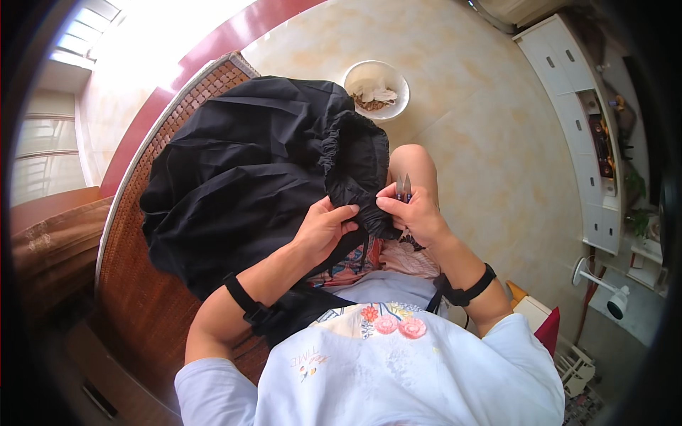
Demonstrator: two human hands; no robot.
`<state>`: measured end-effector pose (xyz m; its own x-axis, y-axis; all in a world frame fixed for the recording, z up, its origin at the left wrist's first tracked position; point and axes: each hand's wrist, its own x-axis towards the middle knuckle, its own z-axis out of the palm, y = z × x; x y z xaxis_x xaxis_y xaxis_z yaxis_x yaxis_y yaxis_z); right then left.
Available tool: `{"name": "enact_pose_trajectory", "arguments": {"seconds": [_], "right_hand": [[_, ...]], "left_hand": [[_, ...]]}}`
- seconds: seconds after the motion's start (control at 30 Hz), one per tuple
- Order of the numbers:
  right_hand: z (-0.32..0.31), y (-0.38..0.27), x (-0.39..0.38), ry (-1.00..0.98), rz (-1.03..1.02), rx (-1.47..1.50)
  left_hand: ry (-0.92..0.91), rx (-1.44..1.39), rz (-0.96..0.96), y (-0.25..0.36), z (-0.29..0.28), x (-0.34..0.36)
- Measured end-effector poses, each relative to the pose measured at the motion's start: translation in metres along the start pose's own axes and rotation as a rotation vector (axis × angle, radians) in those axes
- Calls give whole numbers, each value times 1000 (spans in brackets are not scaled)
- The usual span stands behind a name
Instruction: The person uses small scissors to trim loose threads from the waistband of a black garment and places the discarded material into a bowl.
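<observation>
A large black cloth garment (241, 163) lies spread over the seat at my left and across my lap. Its gathered elastic edge (337, 145) runs along the right side, near my knee. My left hand (327, 226) is closed, pinching the black cloth between thumb and fingers. Just to its right, my right hand (418, 213) grips small thread snips (403, 186), their two pointed blades sticking up past the fingers and slightly apart. Thumb and forefinger of that hand also meet at the cloth's edge. The snips' handles are mostly hidden in the palm.
A white bin (403, 91) holding crumpled pale scraps stands on the tiled floor (490, 142) ahead. Beneath the garment is a woven brown mat (135, 263) on the seat. A long white cabinet (568, 106) lines the right wall, with a white fan-like lamp (616, 301) nearby.
</observation>
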<state>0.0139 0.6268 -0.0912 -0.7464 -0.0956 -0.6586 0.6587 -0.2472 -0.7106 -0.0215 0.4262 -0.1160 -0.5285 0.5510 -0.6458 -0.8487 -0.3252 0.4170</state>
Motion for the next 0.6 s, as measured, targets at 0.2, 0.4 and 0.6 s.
{"name": "enact_pose_trajectory", "arguments": {"seconds": [0.2, 0.4, 0.6], "right_hand": [[11, 4, -8, 224, -527, -564], [16, -5, -11, 315, -1165, -1011], [16, 2, -17, 278, -1304, -1329]], "left_hand": [[30, 27, -59, 2, 7, -1], [-141, -164, 38, 2, 9, 4], [-117, -223, -7, 0, 25, 7]]}}
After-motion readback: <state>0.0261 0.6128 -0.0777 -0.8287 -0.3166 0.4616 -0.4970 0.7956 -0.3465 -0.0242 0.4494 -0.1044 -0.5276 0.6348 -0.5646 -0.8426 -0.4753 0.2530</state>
